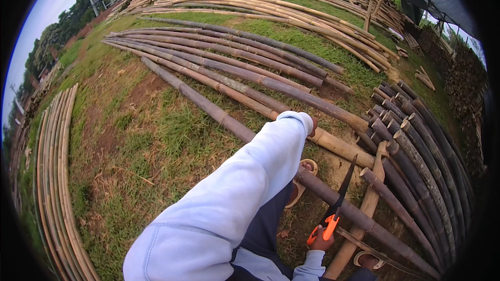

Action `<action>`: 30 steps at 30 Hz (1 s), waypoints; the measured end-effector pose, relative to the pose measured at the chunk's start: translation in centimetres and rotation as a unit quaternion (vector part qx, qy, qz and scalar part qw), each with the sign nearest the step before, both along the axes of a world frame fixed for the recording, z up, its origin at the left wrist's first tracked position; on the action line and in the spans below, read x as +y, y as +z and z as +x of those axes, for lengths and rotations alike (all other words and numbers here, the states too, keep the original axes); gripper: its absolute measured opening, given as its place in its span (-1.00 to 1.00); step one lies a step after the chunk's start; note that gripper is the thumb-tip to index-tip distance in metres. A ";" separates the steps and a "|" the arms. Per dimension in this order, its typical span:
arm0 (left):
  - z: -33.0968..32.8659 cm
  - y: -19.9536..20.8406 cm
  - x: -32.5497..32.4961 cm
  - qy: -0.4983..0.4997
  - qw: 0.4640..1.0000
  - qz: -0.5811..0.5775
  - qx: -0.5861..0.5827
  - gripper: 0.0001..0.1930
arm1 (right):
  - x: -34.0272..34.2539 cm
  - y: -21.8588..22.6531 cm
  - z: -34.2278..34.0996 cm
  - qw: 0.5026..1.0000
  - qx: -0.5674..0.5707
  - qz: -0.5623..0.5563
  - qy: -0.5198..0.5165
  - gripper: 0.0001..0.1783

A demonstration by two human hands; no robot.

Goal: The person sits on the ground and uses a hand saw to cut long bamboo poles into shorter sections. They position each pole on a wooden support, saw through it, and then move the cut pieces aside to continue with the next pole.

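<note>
My right hand (322, 240) is closed around the orange handle of a hand saw (344, 186). The saw's dark, tapering blade points away from me and crosses over a long purplish-brown bamboo pole (359, 218); whether it touches the pole I cannot tell. My left arm, in a pale blue sleeve, stretches forward across the same pole. Only a small part of my left hand (313, 127) shows past the cuff, beside a tan bamboo pole (341, 148). Its fingers are mostly hidden. A lighter wooden pole (365, 207) lies crosswise beneath the bamboo ends.
A stack of dark bamboo (416, 140) lies at the right. More dark poles (224, 54) spread over the grass ahead, with yellowish poles (291, 13) farther back. Green-tan poles (60, 177) lie at the left. My sandalled feet stand by the near pole.
</note>
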State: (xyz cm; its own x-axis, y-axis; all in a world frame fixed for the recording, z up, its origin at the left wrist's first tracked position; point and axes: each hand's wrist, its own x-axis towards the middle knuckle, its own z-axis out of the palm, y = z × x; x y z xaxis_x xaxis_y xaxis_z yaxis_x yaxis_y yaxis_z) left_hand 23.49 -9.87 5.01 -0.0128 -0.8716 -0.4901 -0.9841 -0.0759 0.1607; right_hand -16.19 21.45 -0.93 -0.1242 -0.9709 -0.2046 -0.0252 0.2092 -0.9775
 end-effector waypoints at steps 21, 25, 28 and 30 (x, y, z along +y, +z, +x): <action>-2.0 2.6 1.9 -0.065 0.997 -0.020 -0.040 -0.48 | 0.1 0.7 0.0 1.000 -0.001 0.009 0.005 -0.84; -7.1 7.8 2.7 -0.125 0.990 -0.060 -0.018 -0.56 | -0.1 1.0 0.2 0.999 0.039 0.005 -0.003 -0.87; -11.0 9.1 3.3 -0.182 0.981 -0.060 -0.038 -0.57 | -0.5 1.8 0.5 0.998 0.057 0.032 -0.014 -0.87; -13.2 7.7 3.7 -0.177 0.982 -0.058 -0.014 -0.53 | -0.9 2.4 0.5 0.998 0.067 0.012 -0.016 -0.86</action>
